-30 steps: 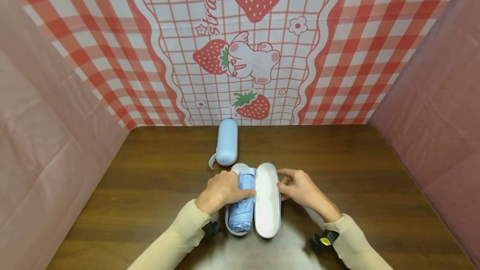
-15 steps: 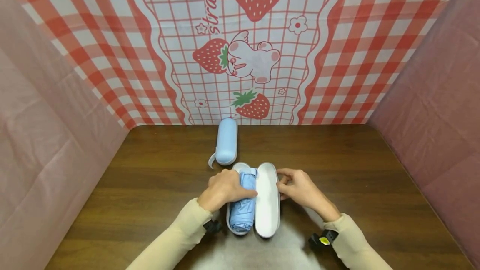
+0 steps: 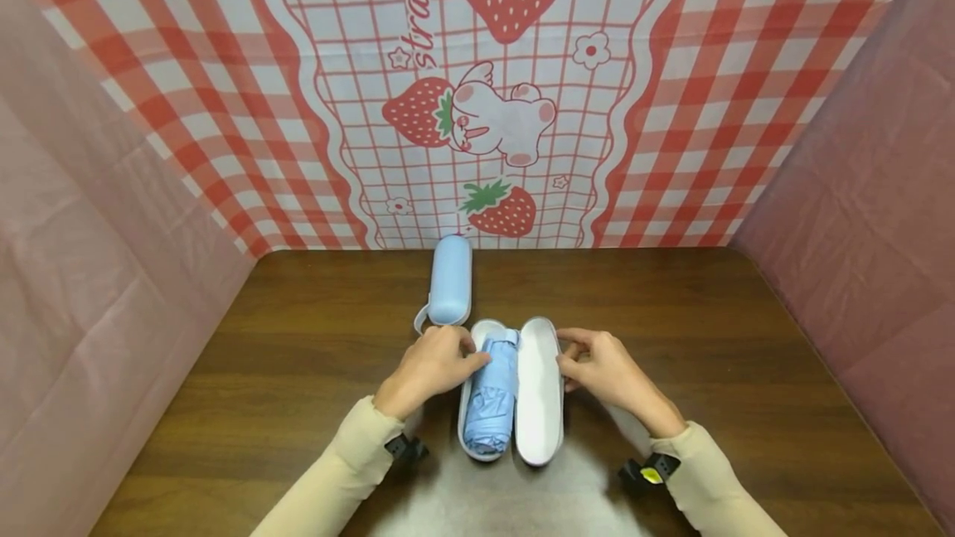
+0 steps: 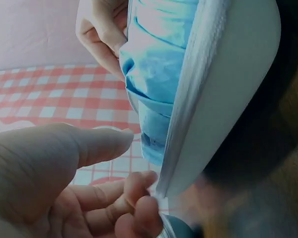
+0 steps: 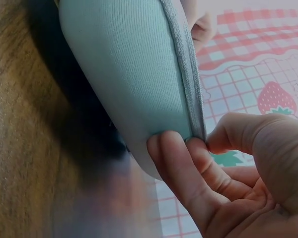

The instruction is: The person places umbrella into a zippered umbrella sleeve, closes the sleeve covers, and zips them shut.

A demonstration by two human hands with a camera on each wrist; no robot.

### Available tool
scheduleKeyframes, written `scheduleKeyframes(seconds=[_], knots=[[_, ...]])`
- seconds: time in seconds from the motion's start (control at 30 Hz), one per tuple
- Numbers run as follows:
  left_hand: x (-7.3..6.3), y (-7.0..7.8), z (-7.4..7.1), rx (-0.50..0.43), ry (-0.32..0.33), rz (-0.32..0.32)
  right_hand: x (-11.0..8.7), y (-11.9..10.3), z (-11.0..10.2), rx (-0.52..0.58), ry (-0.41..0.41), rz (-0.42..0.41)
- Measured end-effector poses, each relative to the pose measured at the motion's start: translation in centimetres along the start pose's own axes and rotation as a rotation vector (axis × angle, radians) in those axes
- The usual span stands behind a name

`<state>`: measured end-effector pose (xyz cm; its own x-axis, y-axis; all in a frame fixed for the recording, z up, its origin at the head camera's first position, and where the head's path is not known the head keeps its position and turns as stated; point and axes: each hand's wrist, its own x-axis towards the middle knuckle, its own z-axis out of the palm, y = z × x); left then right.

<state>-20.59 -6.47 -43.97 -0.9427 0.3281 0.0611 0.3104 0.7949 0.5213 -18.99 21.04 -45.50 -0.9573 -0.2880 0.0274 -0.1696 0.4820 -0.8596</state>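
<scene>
A zip case (image 3: 539,408) lies open like a clamshell on the table, its two long halves side by side. In its left half rests a folded light blue umbrella (image 3: 492,417) with a pale strap at the far end. My right hand (image 3: 608,371) pinches the rim of the right half; in the right wrist view the thumb meets the zip edge, with fingertips (image 5: 170,144) on the fabric outside. My left hand (image 3: 436,363) is at the far left rim. Seen from the left wrist, its thumb (image 4: 107,145) stands apart from the umbrella and its other fingers curl loosely near the case's end.
A closed light blue case (image 3: 451,280) with a wrist loop stands behind, close to the left hand. The brown wooden table (image 3: 671,305) meets a strawberry-print checked cloth (image 3: 298,147) at the back. Pink cloth walls flank both sides.
My left thumb has drawn back off the umbrella's middle and the left hand has shifted up and left. The case with the umbrella, and the right hand, have moved slightly right and away.
</scene>
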Motion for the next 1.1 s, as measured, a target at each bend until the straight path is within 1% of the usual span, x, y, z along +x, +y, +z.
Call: scheduleKeyframes(seconds=[0.13,0.2,0.27,0.37,0.47,0.57,0.7,0.87,1.0,1.1], knots=[[0.4,-0.1,0.0,-0.005,0.017,0.081,0.0,0.0,0.0,-0.031,0.013,-0.008],[0.6,-0.2,0.1,0.005,0.007,0.124,0.0,0.0,0.0,-0.037,0.018,-0.010],[0.8,-0.2,0.1,0.029,-0.018,0.158,0.0,0.0,0.0,-0.031,0.019,-0.013],[0.8,-0.5,0.0,0.051,-0.072,0.225,0.0,0.0,0.0,-0.025,0.019,-0.015],[0.9,-0.8,-0.2,0.050,-0.137,0.279,0.0,-0.1,0.0,-0.023,0.020,-0.025],[0.9,-1.2,-0.4,0.044,-0.179,0.324,0.1,-0.1,-0.1,-0.037,0.029,-0.033],[1.1,-1.5,-0.4,0.043,-0.182,0.371,0.1,0.0,-0.1,-0.039,0.030,-0.033],[1.4,-1.5,-0.2,0.044,-0.185,0.410,0.1,0.1,0.0,-0.040,0.023,-0.033],[1.6,-1.3,-0.2,0.069,-0.205,0.463,0.0,0.0,0.0,-0.067,0.023,-0.031],[1.8,-1.3,0.0,0.117,-0.212,0.519,0.1,0.0,0.0,-0.082,0.025,-0.032]])
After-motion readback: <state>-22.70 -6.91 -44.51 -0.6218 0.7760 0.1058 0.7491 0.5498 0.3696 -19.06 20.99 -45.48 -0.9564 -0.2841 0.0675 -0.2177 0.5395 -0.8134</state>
